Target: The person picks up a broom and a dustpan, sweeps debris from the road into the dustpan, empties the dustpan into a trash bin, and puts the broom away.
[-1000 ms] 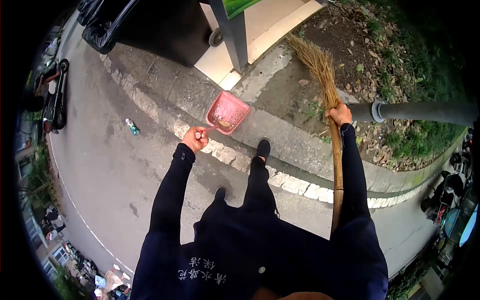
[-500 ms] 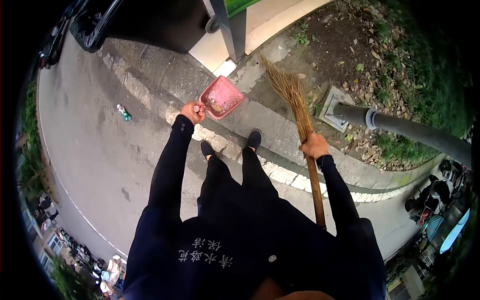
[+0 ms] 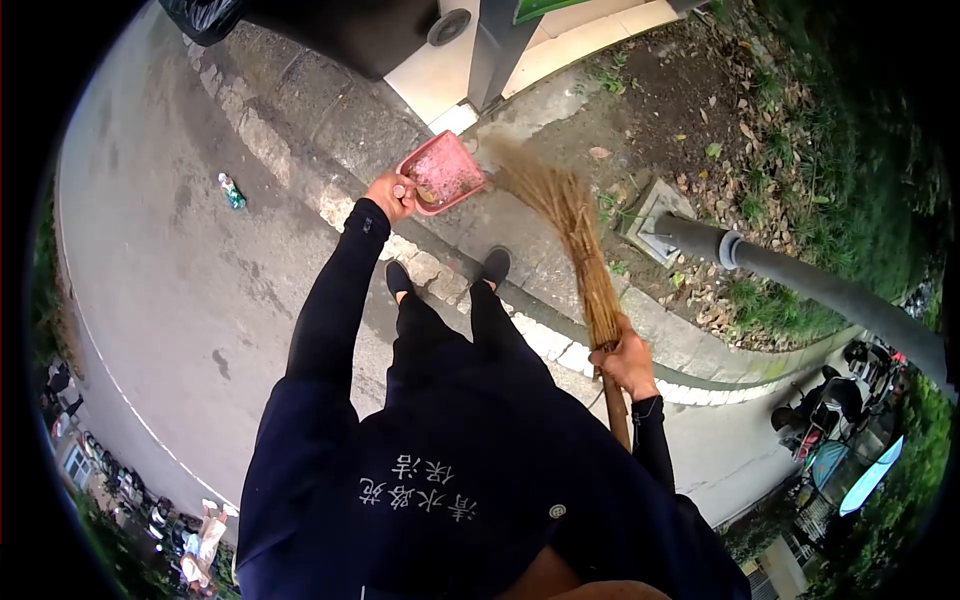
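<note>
The pink dustpan (image 3: 450, 158) is held by its handle in the closed left hand (image 3: 392, 197), with bits of litter (image 3: 425, 192) carried in it, and is seen over the pavement (image 3: 345, 135); whether it touches the ground cannot be told. The broom (image 3: 575, 232) is gripped in the right hand (image 3: 627, 362), fingers wrapped around it below the bristles, whose blurred tips are pointed toward the pan's right edge. A bottle (image 3: 232, 193) is seen lying on the road (image 3: 160, 270), well apart from both hands.
</note>
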A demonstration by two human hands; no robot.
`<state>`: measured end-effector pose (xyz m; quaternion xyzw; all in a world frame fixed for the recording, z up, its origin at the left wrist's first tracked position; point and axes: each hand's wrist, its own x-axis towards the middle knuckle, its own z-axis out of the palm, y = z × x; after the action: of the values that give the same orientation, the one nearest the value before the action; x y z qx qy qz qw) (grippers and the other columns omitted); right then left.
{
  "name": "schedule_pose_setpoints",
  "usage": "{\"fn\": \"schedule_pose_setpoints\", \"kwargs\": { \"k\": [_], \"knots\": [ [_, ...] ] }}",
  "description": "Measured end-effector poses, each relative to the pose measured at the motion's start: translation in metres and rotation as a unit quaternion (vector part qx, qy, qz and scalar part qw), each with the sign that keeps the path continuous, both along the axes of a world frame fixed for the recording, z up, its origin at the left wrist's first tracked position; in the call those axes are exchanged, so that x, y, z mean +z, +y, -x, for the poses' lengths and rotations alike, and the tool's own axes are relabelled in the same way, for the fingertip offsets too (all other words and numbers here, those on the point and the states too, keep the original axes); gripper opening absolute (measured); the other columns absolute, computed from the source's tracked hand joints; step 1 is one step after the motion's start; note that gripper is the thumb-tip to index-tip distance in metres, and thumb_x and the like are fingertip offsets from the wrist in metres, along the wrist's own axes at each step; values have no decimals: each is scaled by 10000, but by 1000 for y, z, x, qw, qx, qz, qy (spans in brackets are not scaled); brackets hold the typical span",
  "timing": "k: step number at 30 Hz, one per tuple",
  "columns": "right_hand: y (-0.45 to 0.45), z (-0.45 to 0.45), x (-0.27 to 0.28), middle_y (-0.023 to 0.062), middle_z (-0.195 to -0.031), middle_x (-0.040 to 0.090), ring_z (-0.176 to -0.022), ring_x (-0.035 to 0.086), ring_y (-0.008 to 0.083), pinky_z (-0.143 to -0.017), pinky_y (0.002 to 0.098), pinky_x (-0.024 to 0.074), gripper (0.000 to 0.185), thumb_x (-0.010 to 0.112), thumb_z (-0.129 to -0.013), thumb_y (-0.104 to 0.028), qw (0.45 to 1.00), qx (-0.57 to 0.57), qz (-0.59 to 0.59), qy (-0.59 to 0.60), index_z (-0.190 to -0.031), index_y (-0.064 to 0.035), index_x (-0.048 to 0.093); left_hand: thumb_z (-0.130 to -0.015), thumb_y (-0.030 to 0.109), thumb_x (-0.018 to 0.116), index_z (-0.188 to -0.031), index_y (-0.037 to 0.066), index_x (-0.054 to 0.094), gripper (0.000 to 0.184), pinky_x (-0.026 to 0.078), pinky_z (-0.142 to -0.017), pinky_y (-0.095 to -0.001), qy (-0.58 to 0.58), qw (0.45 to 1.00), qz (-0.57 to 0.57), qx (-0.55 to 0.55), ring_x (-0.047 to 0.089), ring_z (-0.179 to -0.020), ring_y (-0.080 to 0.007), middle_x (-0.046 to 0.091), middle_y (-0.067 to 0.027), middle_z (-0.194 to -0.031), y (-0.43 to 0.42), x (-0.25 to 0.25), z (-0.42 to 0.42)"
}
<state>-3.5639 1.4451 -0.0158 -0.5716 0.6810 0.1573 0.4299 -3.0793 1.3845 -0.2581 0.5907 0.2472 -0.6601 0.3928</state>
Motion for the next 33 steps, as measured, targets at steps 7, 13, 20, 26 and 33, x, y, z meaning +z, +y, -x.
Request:
{"fn": "schedule_pose_setpoints", "kwargs": {
  "k": [7, 13, 20, 26, 33],
  "knots": [
    [-86, 1, -116, 209, -879, 733, -831, 728, 343, -758, 424, 574, 621, 792, -664, -194, 999, -15, 29, 16, -1220, -20, 578, -920, 98, 474, -836, 17, 503, 120, 307, -416, -243, 82, 996, -44, -8, 438, -476, -143, 476, -44, -605, 57, 11, -36],
    [-11, -63, -135, 249, -904, 711, -885, 691, 434, -800, 488, 557, 711, 798, -647, -292, 979, 188, -13, 76, -1273, -69, 545, -933, 94, 465, -844, 18, 497, 122, 328, -424, -245, 58, 998, -27, 14, 447, -485, -152, 482, -56, -610, 68, 1, -46],
    [38, -59, -7, 267, -883, 706, -876, 687, 451, -827, 485, 546, 863, 776, -648, -255, 987, 151, -41, 23, -1423, -86, 437, -854, 59, 543, -777, 18, 491, 102, 336, -459, -265, 15, 1000, -8, 14, 434, -513, -173, 494, -75, -651, 73, -1, -37],
    [51, -24, 6, 237, -909, 720, -887, 698, 419, -827, 455, 551, 845, 786, -636, -209, 995, 92, -1, 43, -1403, -59, 464, -887, 67, 582, -770, 36, 520, 137, 335, -430, -251, 24, 999, -26, -21, 461, -475, -131, 521, -25, -598, 137, 19, -56],
    [144, -56, -97, 227, -964, 727, -941, 706, 373, -841, 430, 555, 757, 801, -633, -229, 998, 31, -41, 33, -1311, -32, 529, -881, 90, 542, -854, 54, 558, 48, 300, -411, -256, 2, 991, -30, -132, 409, -444, -121, 504, -25, -603, 170, 12, -67]
  ]
}}
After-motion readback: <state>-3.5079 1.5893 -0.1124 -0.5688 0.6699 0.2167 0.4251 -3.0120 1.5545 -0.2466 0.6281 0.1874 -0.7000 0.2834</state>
